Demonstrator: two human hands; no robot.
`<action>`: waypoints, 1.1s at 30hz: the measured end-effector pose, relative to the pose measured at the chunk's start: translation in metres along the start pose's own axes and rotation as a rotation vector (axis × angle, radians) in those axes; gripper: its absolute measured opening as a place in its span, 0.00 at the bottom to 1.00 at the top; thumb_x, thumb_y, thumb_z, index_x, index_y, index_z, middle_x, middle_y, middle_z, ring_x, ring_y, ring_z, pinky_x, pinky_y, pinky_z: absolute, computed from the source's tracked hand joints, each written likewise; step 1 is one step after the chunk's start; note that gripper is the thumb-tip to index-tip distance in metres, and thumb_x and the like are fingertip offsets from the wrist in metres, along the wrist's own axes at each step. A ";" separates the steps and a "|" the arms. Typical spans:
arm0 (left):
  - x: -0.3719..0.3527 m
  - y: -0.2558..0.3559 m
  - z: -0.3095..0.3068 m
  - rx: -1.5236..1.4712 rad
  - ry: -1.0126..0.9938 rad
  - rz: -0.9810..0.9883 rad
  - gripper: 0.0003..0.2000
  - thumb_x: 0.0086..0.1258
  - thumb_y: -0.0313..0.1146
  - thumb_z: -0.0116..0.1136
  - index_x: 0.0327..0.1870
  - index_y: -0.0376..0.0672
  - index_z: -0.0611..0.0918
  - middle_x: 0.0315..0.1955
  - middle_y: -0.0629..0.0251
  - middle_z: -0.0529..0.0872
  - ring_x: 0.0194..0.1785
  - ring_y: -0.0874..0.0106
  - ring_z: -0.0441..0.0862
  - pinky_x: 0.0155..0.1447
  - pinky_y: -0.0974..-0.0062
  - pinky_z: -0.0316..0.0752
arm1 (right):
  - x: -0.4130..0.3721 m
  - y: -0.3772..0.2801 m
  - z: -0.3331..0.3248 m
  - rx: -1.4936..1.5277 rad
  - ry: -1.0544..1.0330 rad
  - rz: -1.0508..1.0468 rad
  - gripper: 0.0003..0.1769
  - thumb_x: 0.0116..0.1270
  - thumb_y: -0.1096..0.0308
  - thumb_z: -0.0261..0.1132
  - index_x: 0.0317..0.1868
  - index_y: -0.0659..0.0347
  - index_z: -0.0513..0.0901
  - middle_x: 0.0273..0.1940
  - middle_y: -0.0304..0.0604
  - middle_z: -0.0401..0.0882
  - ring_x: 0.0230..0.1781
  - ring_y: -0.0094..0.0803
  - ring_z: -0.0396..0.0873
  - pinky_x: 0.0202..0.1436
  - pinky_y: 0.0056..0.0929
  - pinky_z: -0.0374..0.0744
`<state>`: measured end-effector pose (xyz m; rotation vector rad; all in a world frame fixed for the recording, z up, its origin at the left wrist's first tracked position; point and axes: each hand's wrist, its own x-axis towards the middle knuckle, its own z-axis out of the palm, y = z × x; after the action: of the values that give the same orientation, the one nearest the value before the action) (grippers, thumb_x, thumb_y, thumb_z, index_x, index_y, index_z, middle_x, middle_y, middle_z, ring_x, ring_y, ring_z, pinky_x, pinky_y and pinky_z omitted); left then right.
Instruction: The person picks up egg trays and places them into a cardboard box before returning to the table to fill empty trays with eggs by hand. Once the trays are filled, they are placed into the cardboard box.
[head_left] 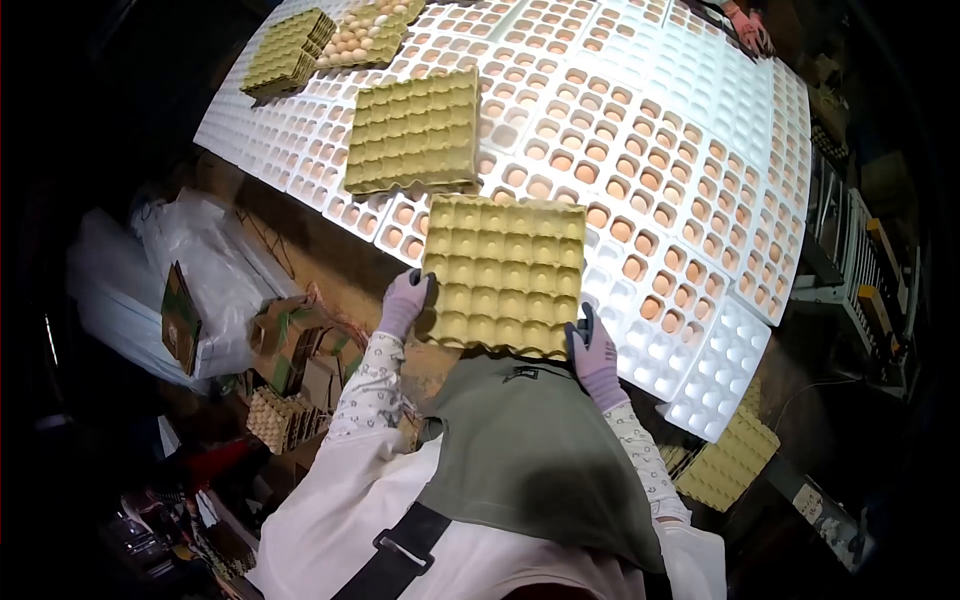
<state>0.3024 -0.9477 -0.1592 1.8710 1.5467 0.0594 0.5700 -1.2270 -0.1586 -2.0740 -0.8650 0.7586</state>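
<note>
A yellow pulp egg tray (503,275), its cups bare, is held level in front of my apron by both gloved hands. My left hand (406,302) grips its left edge, and my right hand (592,345) grips its right edge near the lower corner. Just beyond lies a stack of yellow trays (412,132) on top of the white foam trays. Brown eggs (597,215) sit in many cups of the white foam trays (640,345) around and to the right of the held tray.
At the upper left are another tray stack (285,52) and a tray full of eggs (362,35). A person's gloved hand (750,30) is at the far right. Plastic wrap (205,250) and cardboard boxes (290,335) lie left; more yellow trays (730,460) stand lower right.
</note>
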 end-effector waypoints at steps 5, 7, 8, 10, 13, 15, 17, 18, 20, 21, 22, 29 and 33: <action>-0.002 0.047 -0.077 -0.079 0.091 0.351 0.22 0.69 0.42 0.65 0.60 0.41 0.82 0.51 0.51 0.85 0.53 0.50 0.83 0.58 0.59 0.78 | 0.018 -0.050 0.033 0.075 0.225 0.185 0.28 0.73 0.61 0.64 0.68 0.68 0.74 0.53 0.62 0.85 0.51 0.57 0.84 0.56 0.45 0.80; 0.037 0.054 -0.110 -0.076 0.225 0.427 0.22 0.69 0.39 0.64 0.61 0.41 0.81 0.52 0.50 0.85 0.55 0.50 0.83 0.60 0.59 0.77 | 0.037 -0.109 0.040 0.139 0.339 0.063 0.28 0.73 0.66 0.63 0.69 0.70 0.74 0.53 0.61 0.85 0.50 0.54 0.85 0.56 0.38 0.80; 0.077 0.035 -0.115 -0.112 0.297 0.403 0.21 0.70 0.38 0.62 0.63 0.41 0.81 0.53 0.49 0.85 0.56 0.49 0.83 0.61 0.58 0.76 | 0.067 -0.145 0.046 0.097 0.361 -0.013 0.28 0.73 0.68 0.63 0.70 0.71 0.73 0.54 0.60 0.85 0.50 0.52 0.85 0.56 0.35 0.80; 0.133 0.033 -0.157 -0.197 0.369 0.344 0.20 0.76 0.42 0.56 0.63 0.43 0.81 0.53 0.47 0.85 0.56 0.47 0.82 0.61 0.55 0.76 | 0.137 -0.204 0.064 0.038 0.362 -0.202 0.27 0.73 0.67 0.63 0.69 0.68 0.74 0.54 0.60 0.85 0.51 0.51 0.85 0.55 0.38 0.81; 0.208 0.034 -0.208 -0.014 0.317 0.220 0.21 0.79 0.48 0.48 0.62 0.44 0.80 0.50 0.44 0.86 0.56 0.43 0.80 0.59 0.52 0.75 | 0.243 -0.251 0.109 -0.314 0.256 -0.172 0.28 0.74 0.58 0.62 0.70 0.61 0.75 0.53 0.59 0.84 0.51 0.51 0.84 0.55 0.45 0.81; 0.267 -0.018 -0.187 0.093 0.222 0.175 0.23 0.78 0.50 0.48 0.63 0.44 0.78 0.52 0.42 0.85 0.58 0.41 0.80 0.61 0.50 0.74 | 0.279 -0.267 0.135 -0.547 0.137 -0.051 0.28 0.74 0.54 0.60 0.69 0.58 0.75 0.53 0.56 0.83 0.51 0.51 0.83 0.56 0.47 0.80; 0.322 -0.068 -0.138 -0.195 0.037 0.215 0.25 0.76 0.50 0.48 0.67 0.44 0.75 0.55 0.38 0.83 0.61 0.40 0.78 0.63 0.49 0.73 | 0.291 -0.250 0.163 -0.660 0.148 0.092 0.26 0.73 0.53 0.61 0.68 0.54 0.76 0.53 0.51 0.81 0.55 0.49 0.80 0.58 0.50 0.79; 0.313 -0.052 -0.141 -0.055 0.044 0.141 0.25 0.77 0.48 0.48 0.67 0.42 0.74 0.56 0.37 0.83 0.61 0.40 0.79 0.63 0.49 0.73 | 0.278 -0.251 0.167 -0.639 0.205 0.108 0.28 0.73 0.54 0.60 0.69 0.55 0.75 0.57 0.51 0.80 0.57 0.48 0.79 0.61 0.51 0.77; 0.297 -0.031 -0.152 0.022 0.036 0.099 0.24 0.78 0.46 0.48 0.68 0.41 0.74 0.58 0.37 0.82 0.62 0.42 0.78 0.65 0.49 0.72 | 0.268 -0.235 0.174 -0.528 0.258 0.037 0.30 0.72 0.55 0.61 0.71 0.57 0.74 0.59 0.52 0.79 0.58 0.49 0.78 0.63 0.50 0.75; 0.294 -0.027 -0.151 -0.007 0.059 0.099 0.25 0.78 0.45 0.48 0.68 0.40 0.73 0.60 0.38 0.81 0.63 0.42 0.77 0.65 0.50 0.72 | 0.243 -0.234 0.175 -0.491 0.345 -0.029 0.32 0.71 0.57 0.62 0.71 0.60 0.72 0.62 0.54 0.77 0.61 0.51 0.76 0.67 0.49 0.72; 0.292 -0.030 -0.149 -0.035 0.069 0.104 0.25 0.78 0.45 0.48 0.69 0.39 0.72 0.61 0.39 0.80 0.64 0.42 0.77 0.66 0.52 0.71 | 0.213 -0.220 0.174 -0.501 0.346 -0.093 0.33 0.69 0.59 0.64 0.71 0.61 0.72 0.65 0.55 0.74 0.65 0.52 0.72 0.70 0.49 0.70; 0.245 0.010 -0.154 0.121 0.595 0.473 0.35 0.81 0.48 0.53 0.79 0.33 0.60 0.72 0.40 0.68 0.71 0.48 0.72 0.74 0.57 0.70 | -0.073 -0.141 0.164 -0.474 0.498 0.446 0.34 0.68 0.55 0.67 0.71 0.59 0.71 0.67 0.53 0.71 0.69 0.52 0.68 0.74 0.50 0.66; 0.219 0.098 -0.105 -0.083 0.327 0.935 0.36 0.80 0.52 0.54 0.77 0.32 0.63 0.72 0.40 0.69 0.74 0.47 0.69 0.77 0.52 0.66 | -0.217 -0.115 0.213 -0.297 0.666 1.123 0.33 0.70 0.49 0.64 0.70 0.57 0.72 0.68 0.53 0.72 0.68 0.51 0.70 0.73 0.48 0.69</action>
<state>0.4006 -0.7101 -0.1124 2.4318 0.6997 0.8628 0.2469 -1.2511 -0.1314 -2.7698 0.6726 0.3810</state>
